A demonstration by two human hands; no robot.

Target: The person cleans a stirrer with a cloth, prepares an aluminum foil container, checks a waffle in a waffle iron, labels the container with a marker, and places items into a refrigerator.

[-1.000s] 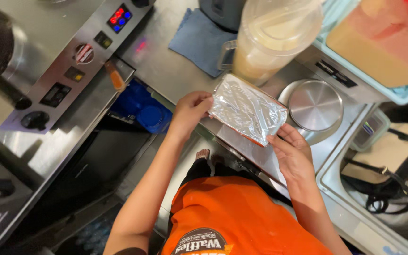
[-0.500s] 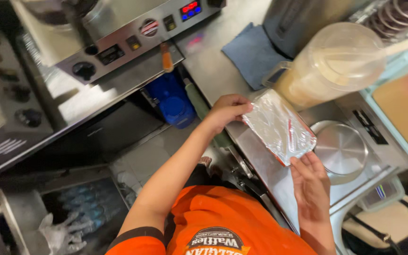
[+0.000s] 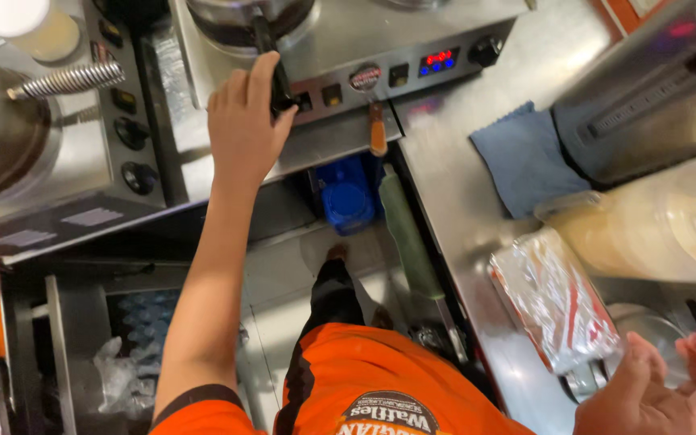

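A worker in an orange shirt (image 3: pixel 364 379) closes the left hand (image 3: pixel 243 121) around the black handle (image 3: pixel 271 60) of a glass coffee pot (image 3: pixel 243 18) sitting on a steel brewing machine (image 3: pixel 348 48). The right hand (image 3: pixel 670 391) hangs open and empty at the table (image 3: pixel 453 185) edge, just beside a foil-wrapped packet (image 3: pixel 553 298) lying flat near a blue cloth (image 3: pixel 521 157).

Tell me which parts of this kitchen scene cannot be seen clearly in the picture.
- Head view: the black handle under the left hand is partly covered by the fingers.
- Head view: the right hand is cut off by the bottom edge.
- Head view: the contents of the foil packet are hidden by its wrapping.
- Head view: the plastic pitcher is blurred and runs off the right edge.
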